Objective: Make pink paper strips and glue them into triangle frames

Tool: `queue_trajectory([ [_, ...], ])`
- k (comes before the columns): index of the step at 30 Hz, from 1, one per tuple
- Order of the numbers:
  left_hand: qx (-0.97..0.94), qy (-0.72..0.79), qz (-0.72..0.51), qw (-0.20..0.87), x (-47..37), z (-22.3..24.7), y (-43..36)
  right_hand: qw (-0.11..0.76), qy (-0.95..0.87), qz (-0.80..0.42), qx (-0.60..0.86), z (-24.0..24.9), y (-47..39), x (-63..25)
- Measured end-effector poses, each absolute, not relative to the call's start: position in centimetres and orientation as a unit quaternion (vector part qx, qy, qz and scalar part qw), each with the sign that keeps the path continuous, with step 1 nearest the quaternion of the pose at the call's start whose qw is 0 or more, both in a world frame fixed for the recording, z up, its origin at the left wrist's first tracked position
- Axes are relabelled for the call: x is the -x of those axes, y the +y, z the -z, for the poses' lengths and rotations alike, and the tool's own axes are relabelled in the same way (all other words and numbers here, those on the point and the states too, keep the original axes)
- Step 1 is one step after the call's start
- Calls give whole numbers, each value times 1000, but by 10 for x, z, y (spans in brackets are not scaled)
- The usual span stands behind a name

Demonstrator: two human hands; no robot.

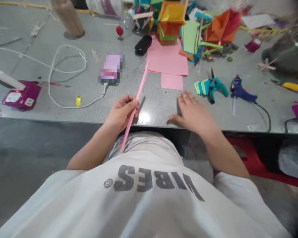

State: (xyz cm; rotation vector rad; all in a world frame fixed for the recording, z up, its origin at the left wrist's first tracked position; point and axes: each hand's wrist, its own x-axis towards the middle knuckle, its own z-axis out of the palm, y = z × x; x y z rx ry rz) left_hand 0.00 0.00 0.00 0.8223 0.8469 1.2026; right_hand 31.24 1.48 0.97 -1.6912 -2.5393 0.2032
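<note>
My left hand (pixel 126 110) is closed around a long, thin strip of pink paper (pixel 142 82), pinched between thumb and fingers near the table's front edge. The strip slants from my lap up towards the pink sheets. Flat on the grey table lies my right hand (pixel 192 110), fingers stretched forward and thumb out to the side, holding nothing. Just beyond it is a small pink paper piece (pixel 172 81), with larger pink paper sheets (pixel 167 58) behind. To its right are teal-handled pliers (pixel 217 86) and a fan of green and blue paper pieces (pixel 201 88).
A blue glue gun (pixel 242 91) with a black cord lies at right. Left of centre, a phone (pixel 111 68) is plugged into a looping white cable (pixel 49 82). A black case (pixel 143 45) and folded orange and yellow paper shapes (pixel 171 19) stand behind. A purple packet (pixel 22 96) sits far left.
</note>
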Motion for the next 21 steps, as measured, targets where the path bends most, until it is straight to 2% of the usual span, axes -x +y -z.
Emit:
queue_trajectory([
  [2,-374,399,-508,666,-4,-3,0,141,-837,-26,529,-24,30,-312],
  [4,-393,412,-488,661,-8,-7,1,223,-828,-53,511,-34,46,-306],
  [6,-425,415,-470,653,-13,-12,6,293,-802,-151,498,-39,62,-291],
  [9,-482,394,-463,631,-21,-23,22,346,-724,-379,462,-45,86,-263],
  [12,-530,379,-462,602,-30,-36,44,406,-653,-497,402,-54,101,-244],
  [17,-592,365,-438,569,-44,-51,88,512,-610,-473,378,-60,111,-237],
  [21,-623,339,-425,563,-56,-45,116,526,-578,-471,409,-53,119,-241],
])
